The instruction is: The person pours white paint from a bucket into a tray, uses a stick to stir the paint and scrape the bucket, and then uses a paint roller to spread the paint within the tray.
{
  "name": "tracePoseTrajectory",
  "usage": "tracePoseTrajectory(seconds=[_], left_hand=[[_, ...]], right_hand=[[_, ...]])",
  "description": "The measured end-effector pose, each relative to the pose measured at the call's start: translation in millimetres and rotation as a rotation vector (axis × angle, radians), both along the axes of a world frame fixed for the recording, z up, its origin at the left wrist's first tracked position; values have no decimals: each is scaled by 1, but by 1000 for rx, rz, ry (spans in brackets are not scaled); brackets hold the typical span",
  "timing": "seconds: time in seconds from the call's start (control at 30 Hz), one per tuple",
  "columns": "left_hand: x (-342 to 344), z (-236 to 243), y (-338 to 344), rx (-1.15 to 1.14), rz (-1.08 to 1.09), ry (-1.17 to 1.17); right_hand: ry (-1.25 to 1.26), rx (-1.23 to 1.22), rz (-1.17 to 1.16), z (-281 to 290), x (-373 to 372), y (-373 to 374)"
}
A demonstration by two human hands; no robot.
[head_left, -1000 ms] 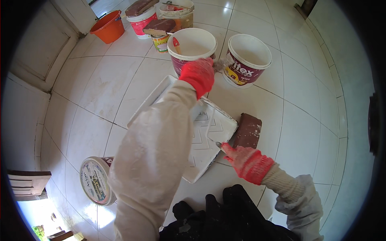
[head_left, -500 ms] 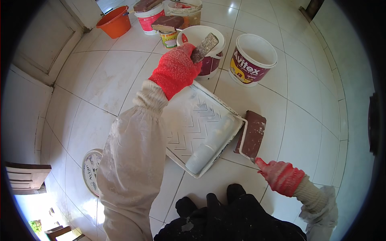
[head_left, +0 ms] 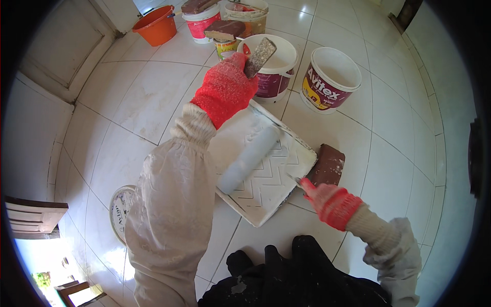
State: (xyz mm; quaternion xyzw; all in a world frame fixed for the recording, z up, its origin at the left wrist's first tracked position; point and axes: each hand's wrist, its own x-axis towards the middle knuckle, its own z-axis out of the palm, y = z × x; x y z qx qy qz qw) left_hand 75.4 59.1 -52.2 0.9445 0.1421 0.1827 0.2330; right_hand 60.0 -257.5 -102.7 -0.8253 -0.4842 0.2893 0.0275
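Observation:
My red-gloved left hand [head_left: 225,89] is closed on a flat, speckled stick [head_left: 259,57], raised over the top left of the white paint tray [head_left: 263,210] and beside a white-and-purple bucket [head_left: 271,87]. My red-gloved right hand [head_left: 322,199] grips the handle of a paint roller [head_left: 248,159], whose long white cover lies across the tray's ridged bed. A brown block [head_left: 329,162] with white flecks rests against the tray's right edge on the tiles, just beyond my right hand.
A second purple bucket [head_left: 330,84] stands to the right. Behind are several pails and tins, one topped with a brown block [head_left: 224,28], and an orange tub [head_left: 153,28]. A round lid [head_left: 120,215] lies by my left forearm. A door [head_left: 66,51] and wall [head_left: 440,61] border the floor.
The roller has moved from the tray's right edge up and leftward across it, my right hand following. My left hand went up and left earlier, then stayed nearly still with the stick.

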Motion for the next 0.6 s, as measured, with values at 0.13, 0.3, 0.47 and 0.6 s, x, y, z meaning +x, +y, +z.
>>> tracePoseTrajectory(seconds=[0.13, 0.3, 0.47, 0.6], left_hand=[[-2, -1, 5, -2, 8, -7], [1, -2, 4, -12, 8, -23], [-3, 1, 5, -29, 12, -5], [-3, 0, 7, -19, 9, -60]], right_hand=[[56, -193, -64, 21, -8, -26], [25, -127, 18, 11, 2, 7], [130, -61, -18, -24, 16, 57], [46, -109, 8, -22, 16, 45]])
